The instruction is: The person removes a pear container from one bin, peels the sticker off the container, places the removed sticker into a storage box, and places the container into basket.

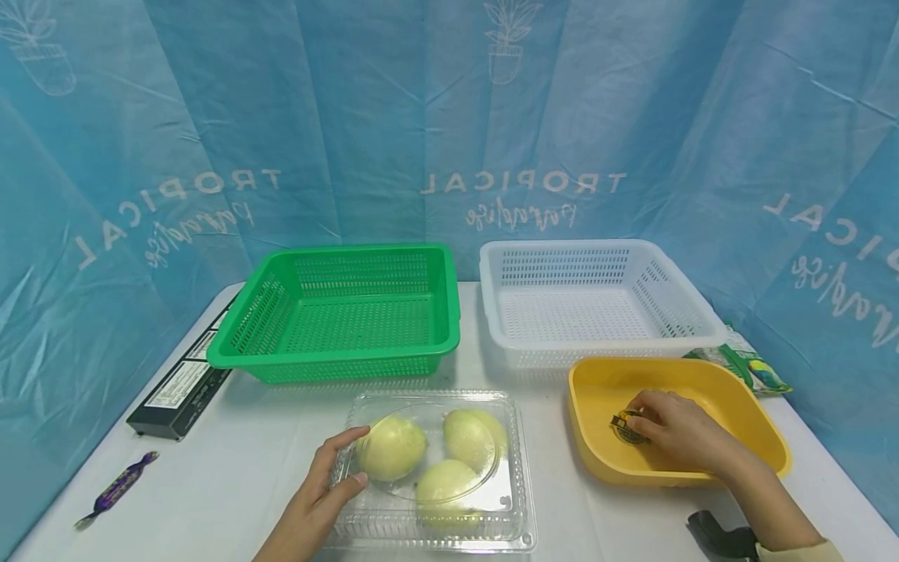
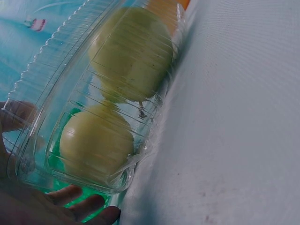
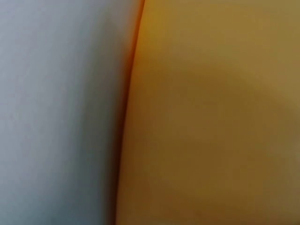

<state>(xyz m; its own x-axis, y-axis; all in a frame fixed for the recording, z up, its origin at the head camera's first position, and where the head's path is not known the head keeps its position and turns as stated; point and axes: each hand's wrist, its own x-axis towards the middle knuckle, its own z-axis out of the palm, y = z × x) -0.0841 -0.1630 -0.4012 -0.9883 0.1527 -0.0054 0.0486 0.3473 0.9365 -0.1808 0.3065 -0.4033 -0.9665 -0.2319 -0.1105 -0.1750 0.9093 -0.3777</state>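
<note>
In the head view, a clear plastic clamshell box (image 1: 516, 499) with several pale yellow-green round fruits (image 1: 392, 449) lies at the front middle of the table, lid down. My left hand (image 1: 319, 492) touches its left side, with thumb and index finger at the lid's edge. Loosely extended fingers (image 2: 89, 206) show beside the box in the left wrist view. Inside the yellow basin (image 1: 590, 460), my right hand (image 1: 677, 429) pinches a small round black-and-yellow object (image 1: 627, 428), partly covered by the fingers. Only the basin's wall (image 3: 211, 131) and the white table appear, blurred, in the right wrist view.
A green basket (image 1: 351, 363) and a white basket (image 1: 597, 343) stand at the back. Leftward lie a black box (image 1: 175, 398) and a purple-wrapped candy (image 1: 118, 488). A green packet (image 1: 755, 367) is at right; a black curved object (image 1: 716, 535) lies by my right forearm.
</note>
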